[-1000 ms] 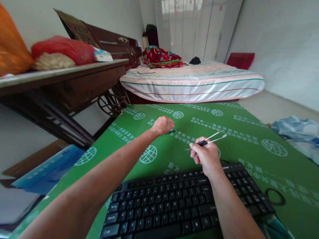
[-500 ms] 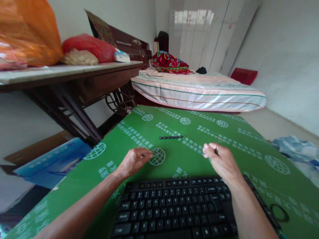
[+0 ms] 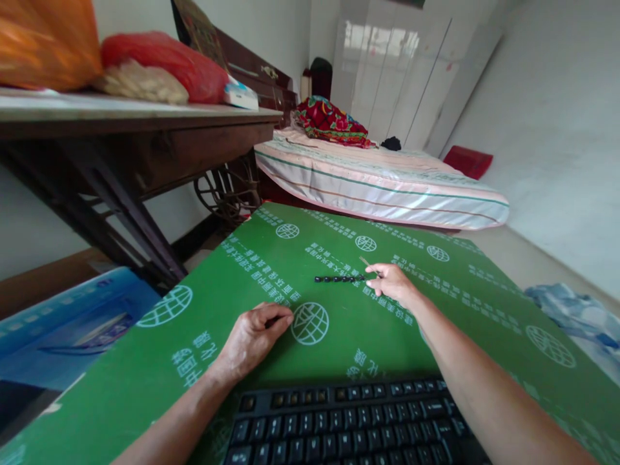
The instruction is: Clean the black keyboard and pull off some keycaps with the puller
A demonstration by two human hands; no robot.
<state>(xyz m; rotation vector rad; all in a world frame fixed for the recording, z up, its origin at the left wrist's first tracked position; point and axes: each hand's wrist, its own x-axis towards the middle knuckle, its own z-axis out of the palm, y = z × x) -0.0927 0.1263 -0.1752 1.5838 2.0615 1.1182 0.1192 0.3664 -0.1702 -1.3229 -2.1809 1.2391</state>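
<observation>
A row of several small black keycaps (image 3: 336,279) lies on the green board (image 3: 271,258). At the right end of that row is my right hand (image 3: 390,282), its thumb and fingers pinched on a thin pointed tool (image 3: 364,260) whose tip sticks out to the upper left. The tool's exact kind is too small to make out. My left hand (image 3: 256,332) rests on the board beside a printed globe, fingers curled in, with nothing visible in it. Nearest me lies a black keyboard (image 3: 339,426); bare brownish sockets show along the left of its top row.
A dark wooden table (image 3: 169,139) with an orange bag (image 3: 48,45) and a red bag (image 3: 169,61) stands at the left. Below it is a blue box (image 3: 82,323). Beyond the board is a bed (image 3: 378,177); blue-white cloth (image 3: 576,316) lies at the right.
My right hand has moved forward and left from above the keyboard's far edge to the keycap row. My left hand stays nearly in place. The view has shifted, showing less of the keyboard.
</observation>
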